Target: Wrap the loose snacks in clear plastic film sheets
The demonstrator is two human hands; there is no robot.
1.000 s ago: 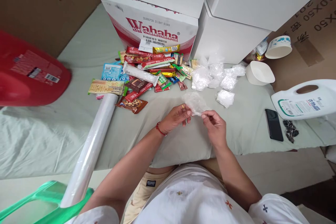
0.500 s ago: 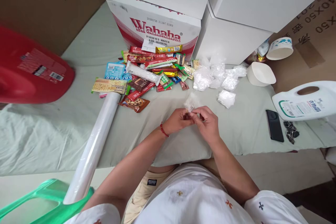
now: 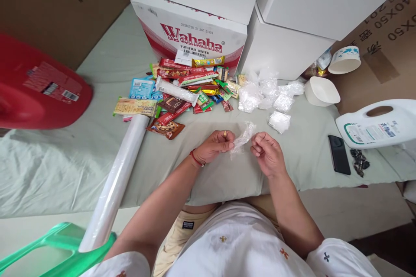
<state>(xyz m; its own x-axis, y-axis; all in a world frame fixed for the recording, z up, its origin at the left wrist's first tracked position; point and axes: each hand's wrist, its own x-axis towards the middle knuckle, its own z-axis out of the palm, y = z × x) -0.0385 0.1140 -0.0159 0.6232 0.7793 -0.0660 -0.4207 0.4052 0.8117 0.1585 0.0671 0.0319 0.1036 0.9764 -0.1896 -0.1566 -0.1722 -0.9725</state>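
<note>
A thin, crumpled piece of clear plastic film [image 3: 244, 135] is stretched between my hands, above the bed-like surface covered in pale green cloth. My left hand [image 3: 218, 145], with a red cord at the wrist and a ring, pinches the film's left side between thumb and fingers. At the film's right edge, my right hand [image 3: 268, 152] is closed in a pinch, its fingertips against the plastic. Just beyond lie several bundles of clear plastic [image 3: 268, 93], with one wrapped white packet [image 3: 279, 122] nearer me.
Wrapped snacks [image 3: 182, 91] are heaped against a Wahaha carton [image 3: 191, 37]. A long plastic-wrapped roll [image 3: 117, 181] lies at left, near a red jug [image 3: 39, 82] and a green bag [image 3: 65, 251]. To the right are a bowl [image 3: 321, 91], white detergent bottle [image 3: 373, 127], phone [image 3: 339, 154] and keys [image 3: 359, 162].
My hands have moved apart, the right one to the right and the left one slightly left. The bunched plastic between them is now drawn out into a longer strip.
</note>
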